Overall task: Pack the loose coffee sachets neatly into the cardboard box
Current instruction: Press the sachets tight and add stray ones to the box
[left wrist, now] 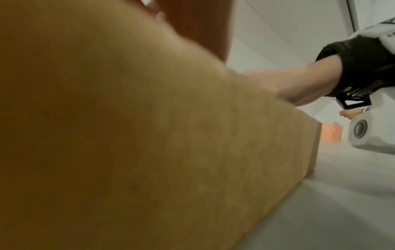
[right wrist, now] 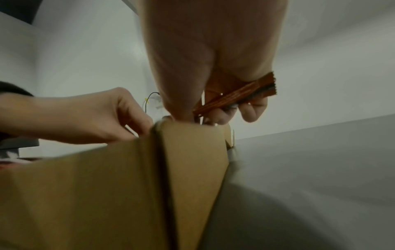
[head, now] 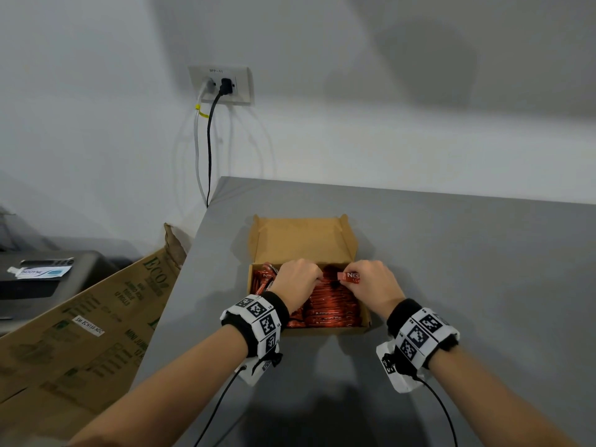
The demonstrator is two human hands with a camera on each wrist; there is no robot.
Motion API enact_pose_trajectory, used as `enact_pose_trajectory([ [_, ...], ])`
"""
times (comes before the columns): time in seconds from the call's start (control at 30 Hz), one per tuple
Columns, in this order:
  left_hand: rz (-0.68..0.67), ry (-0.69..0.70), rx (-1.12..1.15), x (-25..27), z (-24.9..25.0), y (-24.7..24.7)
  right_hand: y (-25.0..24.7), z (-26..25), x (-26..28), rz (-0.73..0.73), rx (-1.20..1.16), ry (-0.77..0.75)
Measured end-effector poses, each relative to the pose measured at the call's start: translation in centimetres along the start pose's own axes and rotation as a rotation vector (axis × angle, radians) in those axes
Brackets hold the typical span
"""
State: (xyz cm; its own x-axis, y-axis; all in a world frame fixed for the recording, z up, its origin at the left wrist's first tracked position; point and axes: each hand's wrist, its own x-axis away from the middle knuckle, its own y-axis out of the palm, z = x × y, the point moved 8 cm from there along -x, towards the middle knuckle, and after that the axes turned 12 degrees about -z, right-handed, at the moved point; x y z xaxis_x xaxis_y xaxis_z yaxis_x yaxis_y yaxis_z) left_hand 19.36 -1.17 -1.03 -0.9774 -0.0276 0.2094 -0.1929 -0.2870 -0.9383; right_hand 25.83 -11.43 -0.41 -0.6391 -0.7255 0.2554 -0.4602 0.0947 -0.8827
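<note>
We hold a small bundle of sachets (right wrist: 239,94) pinched in our right hand (head: 374,287) over the far right corner of the cardboard box (head: 366,312), likely because that dark gap is the row's one open slot. Our left hand (head: 298,280) curls its fingers down among the packed sachets (head: 332,304) (probably holding them back); whether it grips one we cannot tell.

Red sachets (head: 332,304) with white lettering fill a tan cardboard box (head: 303,240) on the grey table (head: 451,253); black wristbands (head: 277,304) carry black-and-white square-patterned markers (head: 261,317).
</note>
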Motion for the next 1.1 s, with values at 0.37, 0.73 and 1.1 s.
enact_pose_trajectory([
  [0.37,-0.011,-0.001,-0.136,0.0,0.5,-0.1,0.6,-0.9,0.2,0.08,0.208,-0.029],
  [0.73,-0.011,-0.031,-0.069,-0.6,-0.1,-0.2,2.1,-2.0,0.5,-0.061,0.288,-0.108],
  [1.1,0.006,-0.043,-0.077,-0.6,0.0,-0.3,3.0,-1.2,0.6,-0.137,0.207,-0.149],
])
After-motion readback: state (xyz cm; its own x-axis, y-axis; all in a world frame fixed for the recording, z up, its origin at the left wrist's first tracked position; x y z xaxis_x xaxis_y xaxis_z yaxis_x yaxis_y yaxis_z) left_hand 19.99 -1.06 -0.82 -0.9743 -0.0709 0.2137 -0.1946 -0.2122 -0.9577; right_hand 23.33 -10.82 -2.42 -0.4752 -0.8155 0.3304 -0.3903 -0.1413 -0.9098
